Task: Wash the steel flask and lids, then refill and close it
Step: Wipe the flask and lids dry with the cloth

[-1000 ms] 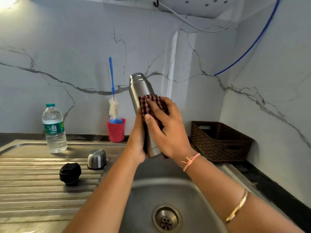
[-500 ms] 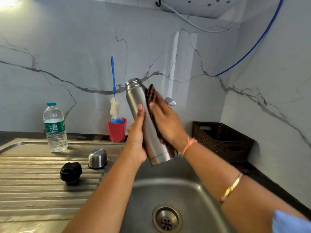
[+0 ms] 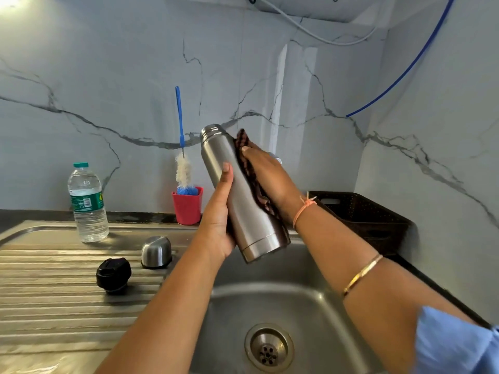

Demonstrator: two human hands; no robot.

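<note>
I hold the open steel flask (image 3: 237, 195) tilted above the sink (image 3: 297, 300), mouth up and to the left. My left hand (image 3: 218, 220) grips its lower body from the left. My right hand (image 3: 267, 174) presses a dark checked cloth (image 3: 252, 175) against the flask's right side, fingers lying along it. The steel cup lid (image 3: 156, 251) and the black stopper (image 3: 113, 275) stand on the ribbed drainboard (image 3: 54, 292) to the left.
A plastic water bottle (image 3: 87, 203) stands at the back of the drainboard. A red cup (image 3: 187, 206) with a blue-handled bottle brush (image 3: 182, 157) is by the wall. A dark woven basket (image 3: 364, 220) sits right of the sink. The drain (image 3: 268, 346) lies below.
The flask has tipped from upright to leaning left. My right hand with the cloth has slid from the flask's front round to its right side.
</note>
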